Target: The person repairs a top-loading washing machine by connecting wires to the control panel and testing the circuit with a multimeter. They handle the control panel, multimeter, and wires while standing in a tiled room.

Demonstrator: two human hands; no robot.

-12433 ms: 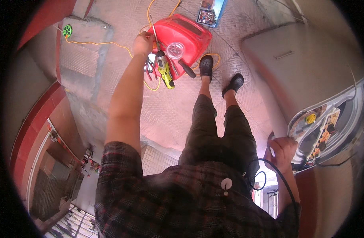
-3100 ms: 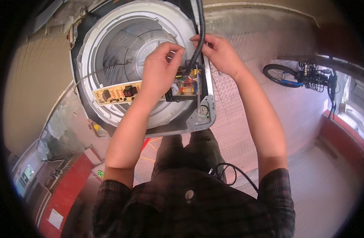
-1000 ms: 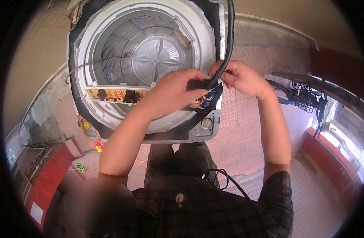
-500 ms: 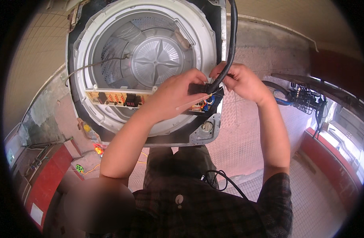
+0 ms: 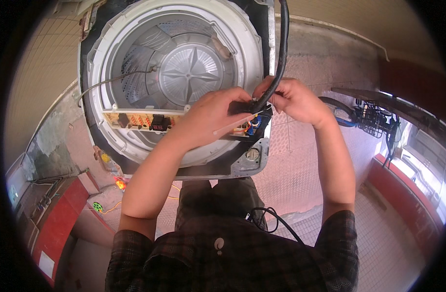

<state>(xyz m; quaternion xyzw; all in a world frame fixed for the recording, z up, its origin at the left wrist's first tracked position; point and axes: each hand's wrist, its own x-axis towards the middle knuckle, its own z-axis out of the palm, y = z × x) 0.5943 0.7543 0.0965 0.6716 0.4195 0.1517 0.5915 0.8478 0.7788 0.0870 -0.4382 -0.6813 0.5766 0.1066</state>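
Note:
In front of me stands an opened top-loading washing machine point(image 5: 246, 170), its drum point(image 5: 190, 73) exposed. A control board point(image 5: 135, 120) with orange parts and a small red display lies across the near side of the drum. My left hand point(image 5: 210, 117) reaches over the board, closed on a black block point(image 5: 239, 108) at its right end. Beside that, a thick black cable point(image 5: 282, 44) comes down from above. My right hand point(image 5: 300, 103) is bent in behind the cable, fingertips pinched together; what they hold is hidden. Blue and white wires point(image 5: 255, 125) show below the block.
A thin hose point(image 5: 111, 79) runs over the rim into the drum. A bicycle with a basket point(image 5: 373, 118) stands at the right. On the floor at the left lie a green reel point(image 5: 98, 207) and yellow cord. A black cord point(image 5: 283, 223) crosses my lap.
My two hands stay at the black block and cable, with only slight finger movement. The view has shifted a little, and my left sleeve now shows more clearly.

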